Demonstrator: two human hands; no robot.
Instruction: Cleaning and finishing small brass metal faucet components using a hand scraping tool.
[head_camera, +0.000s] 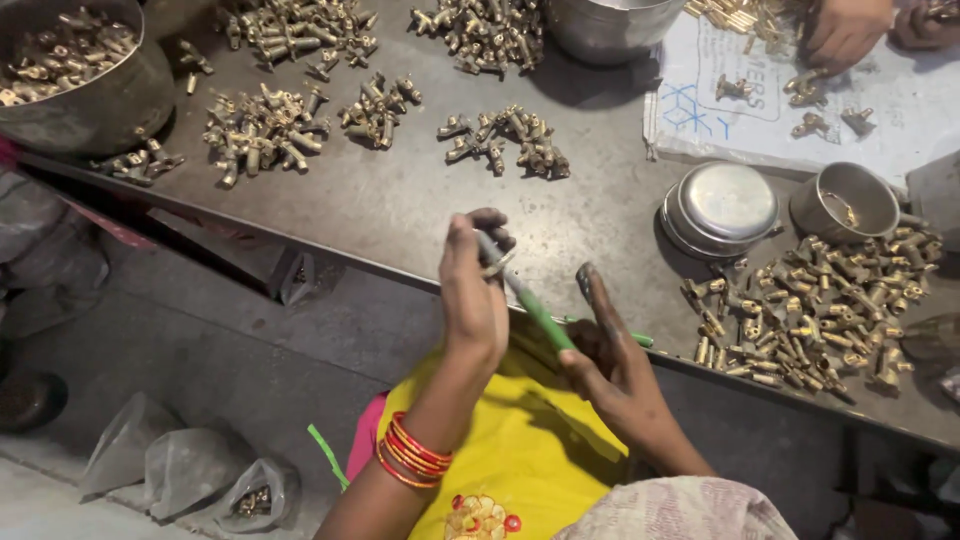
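Observation:
My left hand (473, 290) is raised over the table's front edge, fingers closed around a small brass fitting (495, 264) at its fingertips. My right hand (610, 355) grips a green-handled tool (535, 312) whose grey tip reaches into that fitting; the forefinger sticks out straight. Red and orange bangles (412, 452) ring my left wrist. A heap of brass fittings (815, 315) lies on the table just right of my right hand.
A dark metal table (400, 200) carries several more brass piles (262, 130). A large steel bowl of parts (75, 70) stands far left, a lidded steel tin (722, 208) and small steel bowl (848, 203) at right. Another person's hands (845, 30) work over white paper (900, 110). Plastic bags (190, 470) lie on the floor.

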